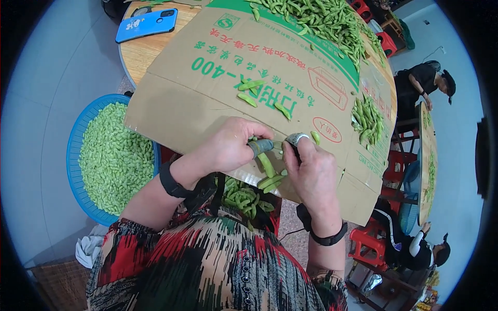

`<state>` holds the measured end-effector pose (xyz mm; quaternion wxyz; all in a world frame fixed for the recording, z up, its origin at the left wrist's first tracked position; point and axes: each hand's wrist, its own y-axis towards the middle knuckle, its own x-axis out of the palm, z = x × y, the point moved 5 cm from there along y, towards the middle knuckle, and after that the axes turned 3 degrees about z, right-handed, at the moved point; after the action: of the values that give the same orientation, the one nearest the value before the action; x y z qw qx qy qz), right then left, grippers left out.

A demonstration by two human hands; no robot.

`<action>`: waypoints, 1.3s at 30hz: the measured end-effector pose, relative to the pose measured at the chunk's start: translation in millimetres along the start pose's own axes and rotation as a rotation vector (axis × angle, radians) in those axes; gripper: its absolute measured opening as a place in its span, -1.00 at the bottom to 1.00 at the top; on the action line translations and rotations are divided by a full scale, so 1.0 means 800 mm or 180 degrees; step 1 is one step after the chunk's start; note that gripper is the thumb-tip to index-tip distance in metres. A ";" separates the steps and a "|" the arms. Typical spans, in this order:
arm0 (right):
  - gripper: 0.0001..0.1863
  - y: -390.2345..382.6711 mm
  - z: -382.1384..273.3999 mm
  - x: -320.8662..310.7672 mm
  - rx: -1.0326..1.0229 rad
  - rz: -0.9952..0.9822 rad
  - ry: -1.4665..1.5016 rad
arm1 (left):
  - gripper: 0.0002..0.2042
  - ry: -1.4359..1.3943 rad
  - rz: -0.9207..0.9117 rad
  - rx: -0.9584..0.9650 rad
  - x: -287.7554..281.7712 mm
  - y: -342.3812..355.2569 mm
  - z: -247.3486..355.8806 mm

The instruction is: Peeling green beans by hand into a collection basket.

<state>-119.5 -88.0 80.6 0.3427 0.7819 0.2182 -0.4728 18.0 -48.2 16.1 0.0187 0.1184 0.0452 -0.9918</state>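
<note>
My left hand (232,145) is closed in a pinch over the near edge of a cardboard sheet (176,103), a blue-grey cover on one fingertip. Facing it, my right hand (311,171) pinches with a grey patterned cover on a digit. A small green soybean pod (277,146) shows between the fingertips, mostly hidden by them. Just below lie more pods (266,166) on the cardboard's edge. A few loose pods (248,99) rest farther up the sheet. In my lap, below the edge, sits a heap of green pods (241,198).
At left stands a blue basket (73,155) full of shelled green beans (114,158). A big pod pile (327,23) covers the far cardboard; a smaller pile (367,120) lies right. A blue phone (146,26) rests on the wooden table (136,54). Two people work at another table (426,171).
</note>
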 end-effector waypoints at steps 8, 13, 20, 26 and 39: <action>-0.77 0.048 0.034 0.000 0.0357 -0.1161 0.0786 | -0.85 -0.0450 0.1038 0.0835 -0.039 -0.005 -0.013; -0.72 0.068 0.048 0.041 0.0174 -0.0948 -0.0417 | -0.80 -0.0978 0.0569 0.0299 -0.021 -0.004 -0.009; -0.83 0.032 0.056 0.037 0.1620 -0.1629 0.2336 | -0.67 0.0683 0.1200 0.1567 0.001 -0.007 0.031; -0.79 -0.002 0.043 0.022 0.2105 -0.1134 0.3560 | -0.87 -0.2071 0.0454 0.0041 0.020 0.003 0.001; -0.84 -0.032 0.023 0.035 0.2309 -0.1243 0.4899 | -0.89 -0.3090 0.0382 0.0094 0.037 0.001 -0.005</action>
<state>-134.7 -84.1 41.0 -0.2571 0.8936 0.3552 0.0961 -9.4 -49.6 4.9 0.0931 -0.3550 0.0103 -0.9302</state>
